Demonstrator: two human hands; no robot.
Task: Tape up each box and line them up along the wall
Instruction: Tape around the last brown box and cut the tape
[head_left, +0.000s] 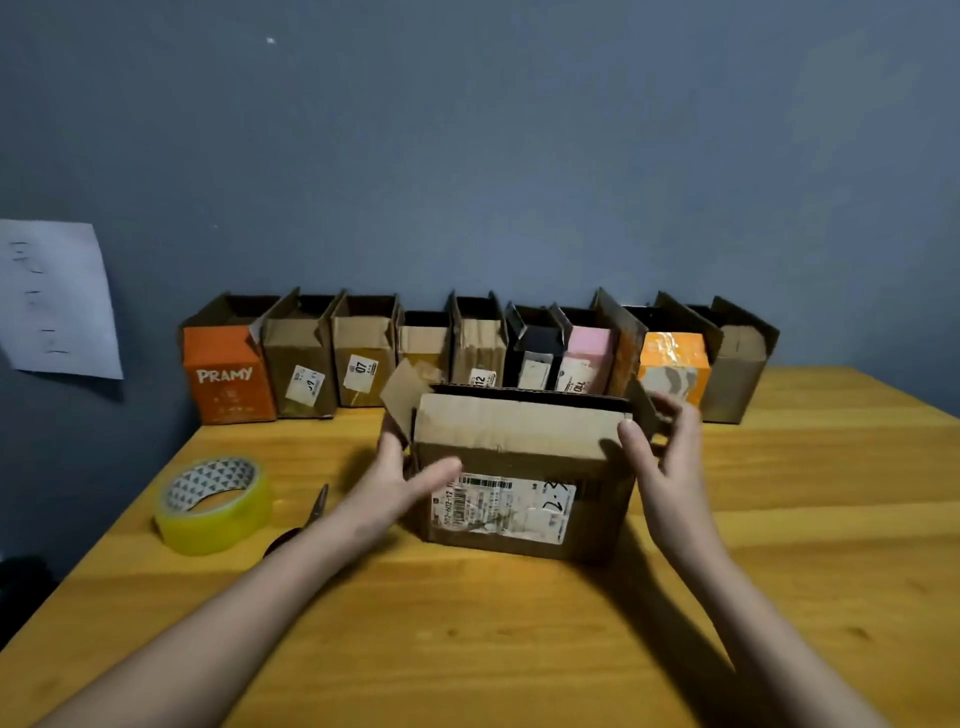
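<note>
A brown cardboard box (524, 467) with a white shipping label stands on the wooden table (467, 623) in front of me, its top flaps open. My left hand (400, 478) holds its left side, thumb on the front face. My right hand (665, 457) grips the right end at the side flap. A roll of clear yellowish tape (213, 506) lies to the left. Scissors (306, 519) lie between the tape and my left forearm, partly hidden. Several open boxes (467, 358) stand in a row against the blue wall.
The row runs from an orange PRAMY box (228, 379) at the left to a brown box (737, 374) at the right. A sheet of paper (57, 301) hangs on the left wall. The table's left edge drops off near the tape.
</note>
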